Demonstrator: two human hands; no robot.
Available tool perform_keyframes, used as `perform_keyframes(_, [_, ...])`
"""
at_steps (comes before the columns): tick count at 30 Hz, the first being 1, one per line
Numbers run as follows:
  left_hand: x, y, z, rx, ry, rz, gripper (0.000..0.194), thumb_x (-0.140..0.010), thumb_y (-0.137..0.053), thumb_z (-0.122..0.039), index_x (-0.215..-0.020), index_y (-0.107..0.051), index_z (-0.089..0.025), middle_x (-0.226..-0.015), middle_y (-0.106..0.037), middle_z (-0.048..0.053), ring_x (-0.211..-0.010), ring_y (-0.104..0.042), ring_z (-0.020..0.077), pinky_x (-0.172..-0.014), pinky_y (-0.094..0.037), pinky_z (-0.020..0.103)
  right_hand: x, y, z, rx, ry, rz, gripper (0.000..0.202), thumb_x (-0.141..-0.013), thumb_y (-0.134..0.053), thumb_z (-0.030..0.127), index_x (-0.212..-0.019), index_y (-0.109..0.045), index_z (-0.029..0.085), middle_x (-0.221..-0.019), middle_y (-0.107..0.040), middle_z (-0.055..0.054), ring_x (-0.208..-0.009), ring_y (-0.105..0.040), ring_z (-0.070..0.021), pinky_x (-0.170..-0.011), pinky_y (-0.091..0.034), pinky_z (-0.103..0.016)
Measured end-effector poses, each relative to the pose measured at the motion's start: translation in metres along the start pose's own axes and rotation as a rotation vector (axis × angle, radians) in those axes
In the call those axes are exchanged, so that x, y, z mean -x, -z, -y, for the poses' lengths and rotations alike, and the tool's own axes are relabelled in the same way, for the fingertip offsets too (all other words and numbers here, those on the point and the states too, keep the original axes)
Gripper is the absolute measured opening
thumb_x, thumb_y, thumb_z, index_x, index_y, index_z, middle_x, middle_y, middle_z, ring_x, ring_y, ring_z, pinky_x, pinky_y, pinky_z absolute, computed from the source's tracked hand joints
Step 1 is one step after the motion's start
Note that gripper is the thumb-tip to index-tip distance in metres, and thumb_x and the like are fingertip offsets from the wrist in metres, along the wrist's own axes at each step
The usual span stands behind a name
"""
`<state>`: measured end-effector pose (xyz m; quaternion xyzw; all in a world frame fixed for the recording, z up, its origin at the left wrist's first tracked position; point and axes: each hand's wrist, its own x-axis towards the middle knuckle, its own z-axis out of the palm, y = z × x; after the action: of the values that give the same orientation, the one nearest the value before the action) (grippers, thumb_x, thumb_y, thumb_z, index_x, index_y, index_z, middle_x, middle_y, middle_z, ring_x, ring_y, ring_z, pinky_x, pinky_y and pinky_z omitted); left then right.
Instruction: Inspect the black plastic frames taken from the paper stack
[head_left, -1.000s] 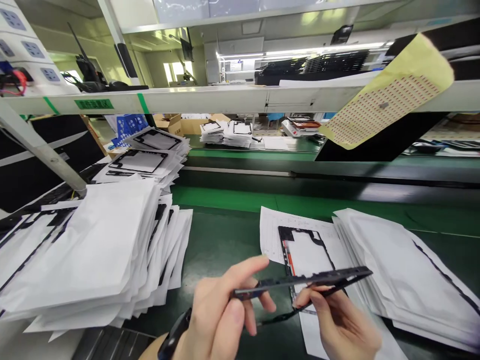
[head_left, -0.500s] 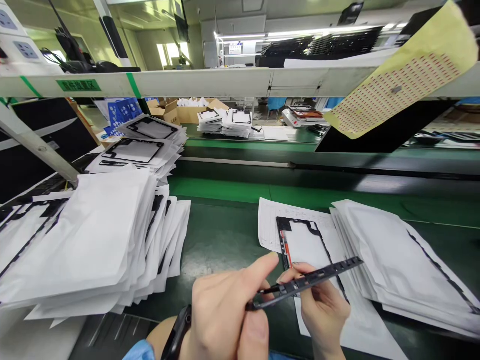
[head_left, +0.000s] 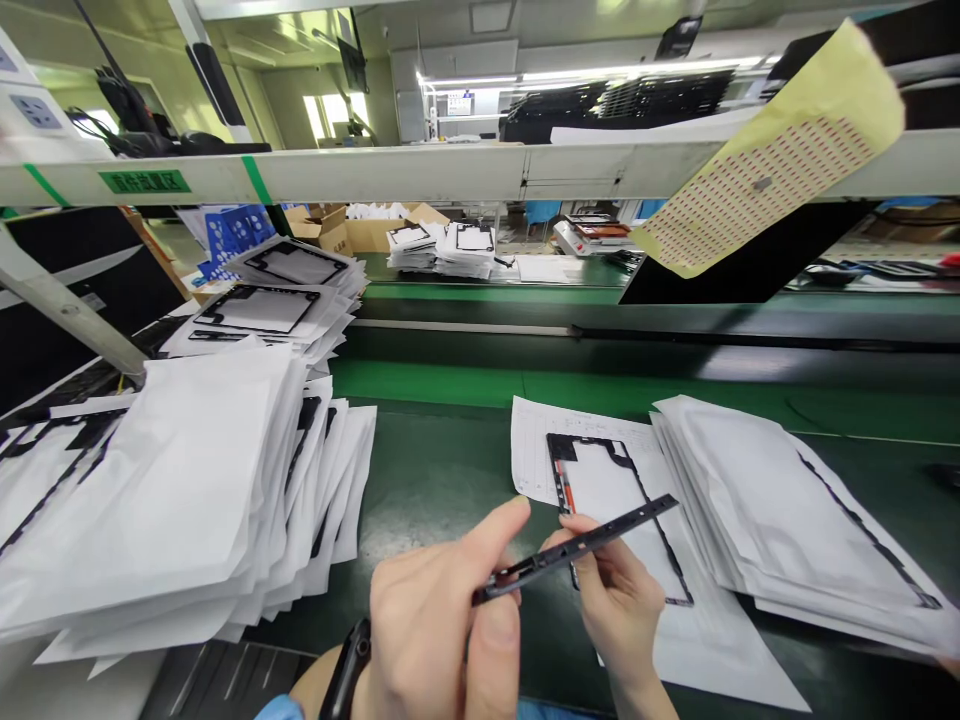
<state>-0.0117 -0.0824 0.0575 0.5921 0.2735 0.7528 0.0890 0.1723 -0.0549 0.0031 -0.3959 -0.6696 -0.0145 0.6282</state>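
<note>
A thin black frame [head_left: 581, 545] is held almost edge-on between my two hands, its right end tilted up. My left hand [head_left: 442, 610], with a dark band on the wrist, pinches the frame's near left end; its index finger points forward. My right hand [head_left: 619, 600] grips the same frame around its middle from below. Beneath and beyond it, a second black frame [head_left: 649, 490] lies on white sheets. Along that frame's left side shows a slim red item [head_left: 564, 485], its lower part hidden behind my right hand.
Stacked white sheets with black frames [head_left: 202, 470] fill the left side. Another white stack [head_left: 780, 500] lies to the right. A printed paper [head_left: 529, 450] sits under the loose sheet. A yellow sticker sheet [head_left: 780, 160] hangs from the white crossbar [head_left: 420, 172] ahead.
Both hands have shifted slightly left and the held frame has turned, now showing its narrow edge more. The whole view has moved a little too.
</note>
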Motion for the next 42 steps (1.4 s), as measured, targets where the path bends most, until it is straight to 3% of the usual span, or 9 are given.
perform_keyframes(5, [-0.013, 0.001, 0.039, -0.086, 0.019, 0.112, 0.044, -0.100, -0.031, -0.018, -0.141, -0.046, -0.020, -0.086, -0.070, 0.001, -0.073, -0.064, 0.0113, -0.068, -0.053, 0.021, -0.008, 0.003, 0.000, 0.047, 0.080, -0.036, 0.017, -0.097, -0.047, 0.012, -0.094, -0.063, 0.019, -0.060, -0.058, 0.003, -0.049, -0.057, -0.0092, -0.050, -0.051, -0.017])
perform_keyframes(10, [-0.027, -0.002, 0.050, -0.254, -0.278, 0.113, 0.050, -0.090, -0.043, -0.009, -0.140, -0.046, -0.013, -0.138, -0.052, 0.014, -0.132, -0.046, 0.0257, -0.108, -0.041, 0.038, -0.031, 0.014, 0.019, 0.288, 0.484, -0.016, 0.039, -0.089, -0.050, -0.002, -0.121, -0.062, 0.018, -0.075, -0.063, -0.003, -0.056, -0.056, -0.0116, -0.050, -0.048, -0.021])
perform_keyframes(13, [-0.026, 0.000, 0.039, -0.112, -0.346, 0.238, 0.035, -0.089, -0.044, -0.013, -0.122, -0.057, -0.014, -0.097, -0.067, 0.008, -0.086, -0.066, 0.0183, -0.075, -0.053, 0.029, -0.041, 0.016, 0.037, 0.364, 0.639, 0.106, 0.049, -0.088, -0.048, -0.006, -0.132, -0.056, 0.012, -0.078, -0.062, -0.007, -0.059, -0.053, -0.0129, -0.051, -0.043, -0.024])
perform_keyframes(15, [-0.024, 0.001, 0.034, -0.055, -0.311, 0.207, 0.027, -0.091, -0.045, -0.020, -0.113, -0.059, -0.014, -0.072, -0.061, 0.001, -0.057, -0.057, 0.0125, -0.054, -0.044, 0.026, -0.042, 0.017, 0.047, 0.410, 0.691, 0.112, 0.053, -0.087, -0.049, -0.007, -0.137, -0.052, 0.010, -0.073, -0.058, -0.006, -0.058, -0.048, -0.0127, -0.049, -0.037, -0.024])
perform_keyframes(19, [-0.025, 0.003, 0.029, -0.041, -0.304, 0.155, 0.024, -0.094, -0.044, -0.028, -0.106, -0.060, -0.014, -0.063, -0.054, 0.000, -0.049, -0.051, 0.0102, -0.048, -0.037, 0.025, -0.041, 0.019, 0.054, 0.423, 0.732, 0.112, 0.063, -0.083, -0.048, -0.012, -0.142, -0.049, 0.009, -0.072, -0.056, -0.006, -0.061, -0.045, -0.0126, -0.051, -0.033, -0.024])
perform_keyframes(29, [-0.029, 0.002, 0.025, -0.055, -0.335, 0.050, 0.035, -0.088, -0.057, -0.049, -0.085, -0.062, -0.015, -0.059, -0.059, 0.001, -0.048, -0.054, 0.0108, -0.046, -0.042, 0.024, -0.042, 0.020, 0.056, 0.461, 0.714, 0.176, 0.056, -0.088, -0.048, 0.000, -0.142, -0.049, 0.017, -0.074, -0.065, -0.005, -0.057, -0.055, -0.0137, -0.050, -0.041, -0.025])
perform_keyframes(33, [-0.036, 0.000, 0.053, 0.071, -0.231, -0.131, 0.030, -0.081, -0.070, -0.042, -0.067, -0.062, -0.016, -0.054, -0.057, -0.002, -0.046, -0.052, 0.0098, -0.043, -0.036, 0.022, -0.059, 0.030, 0.044, 0.423, 0.654, 0.168, 0.038, -0.088, -0.061, 0.005, -0.123, -0.063, 0.020, -0.083, -0.071, -0.004, -0.070, -0.067, -0.0163, -0.063, -0.054, -0.027])
perform_keyframes(37, [-0.047, -0.003, 0.094, 0.298, -0.034, -0.443, 0.034, -0.079, -0.071, -0.041, -0.057, -0.065, -0.016, -0.048, -0.052, -0.002, -0.045, -0.046, 0.0095, -0.045, -0.033, 0.022, -0.075, 0.046, 0.023, 0.219, 0.372, 0.051, 0.017, -0.086, -0.066, 0.009, -0.093, -0.072, 0.022, -0.080, -0.073, -0.001, -0.071, -0.071, -0.0170, -0.064, -0.061, -0.026])
perform_keyframes(42, [-0.060, -0.014, 0.122, 0.451, 0.135, -0.526, 0.040, -0.079, -0.064, -0.043, -0.052, -0.053, -0.016, -0.039, -0.033, -0.006, -0.038, -0.031, 0.0079, -0.040, -0.026, 0.021, -0.083, 0.044, 0.013, -0.119, 0.152, 0.004, 0.006, -0.085, -0.072, 0.023, -0.088, -0.075, 0.019, -0.073, -0.073, -0.003, -0.063, -0.072, -0.0196, -0.056, -0.064, -0.026])
